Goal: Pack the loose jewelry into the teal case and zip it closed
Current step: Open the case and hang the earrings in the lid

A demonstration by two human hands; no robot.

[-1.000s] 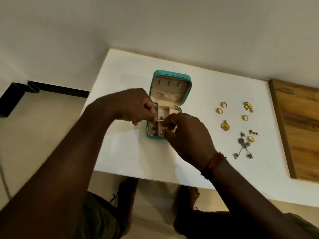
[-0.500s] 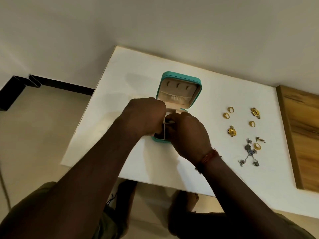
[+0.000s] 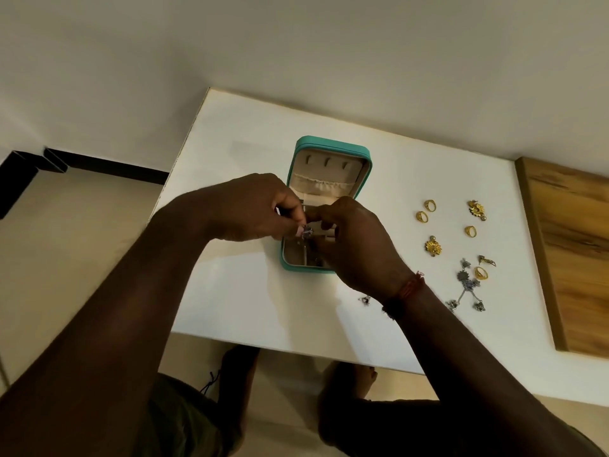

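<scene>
The open teal zip-around jewelry case (image 3: 329, 206) with its cream lining sits near the middle of the white tabletop (image 3: 230, 291), lid tipped back and compartments facing up. A second ago both hands were pressed low into the tray, covering most of it; now they have lifted a little, and a small silver flower-shaped piece (image 3: 307, 231) shows between them, just above the tray's middle divider. The left hand (image 3: 250, 209) has its grip pinched nearly closed on that piece at thumb and forefinger. The right hand (image 3: 356, 245) curls its fingers in close on the other side; whether its grip has hold of the same piece or something finer I cannot tell, since the fingertips are hidden. This looks like a piece being fitted or fastened before it drops into a compartment, so the packing step is under way but not settled. A small silver item (image 3: 364, 300) now lies on the tabletop near the right wrist, where none showed before. To the right, well apart from the case, wait the gold rings (image 3: 425, 211), two gold flower earrings (image 3: 433, 246) and the long silver dangling piece (image 3: 466, 285). Most of the jewelry is unpacked and the zip is untouched.
</scene>
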